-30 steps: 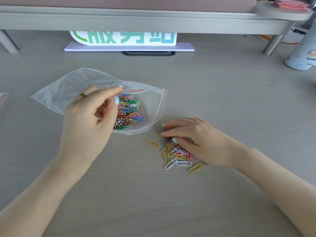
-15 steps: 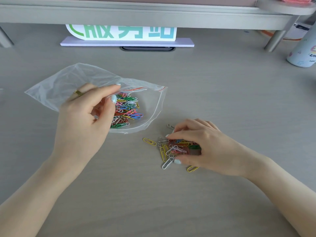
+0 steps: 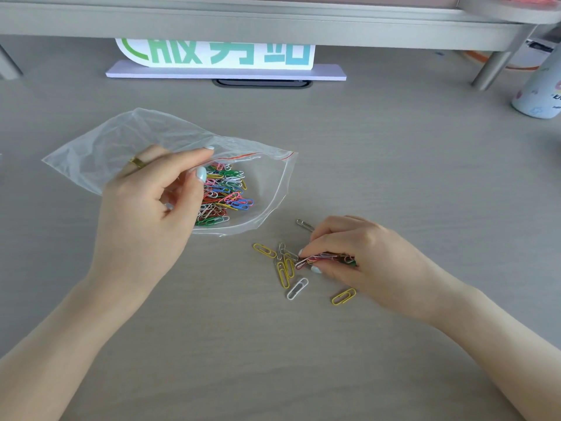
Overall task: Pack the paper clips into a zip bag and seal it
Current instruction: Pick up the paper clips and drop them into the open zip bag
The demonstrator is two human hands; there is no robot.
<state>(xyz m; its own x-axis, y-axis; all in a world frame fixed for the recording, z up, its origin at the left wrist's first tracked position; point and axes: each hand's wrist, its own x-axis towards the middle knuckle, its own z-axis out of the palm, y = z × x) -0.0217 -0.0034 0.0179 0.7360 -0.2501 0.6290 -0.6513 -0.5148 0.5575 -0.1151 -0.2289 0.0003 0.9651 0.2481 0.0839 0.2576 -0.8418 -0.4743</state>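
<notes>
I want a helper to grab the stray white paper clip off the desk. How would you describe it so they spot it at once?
Start at the clear zip bag that the left hand holds open, then look nearer and right to the loose clips beside the right hand. The white paper clip lies at the near edge of that scatter; its closest neighbours are yellow.

Zip bag [image 3: 121, 147]: thin clear plastic film, glossy, wrinkled.
Paper clips [image 3: 226, 192]: wire with smooth coloured coating, slightly shiny.
Bench [image 3: 394, 177]: matt grey-beige surface, faint wood-grain pattern.
Ring [image 3: 137, 162]: polished gold-coloured metal.
Shelf leg [image 3: 491, 68]: smooth grey metal, satin sheen.
</notes>
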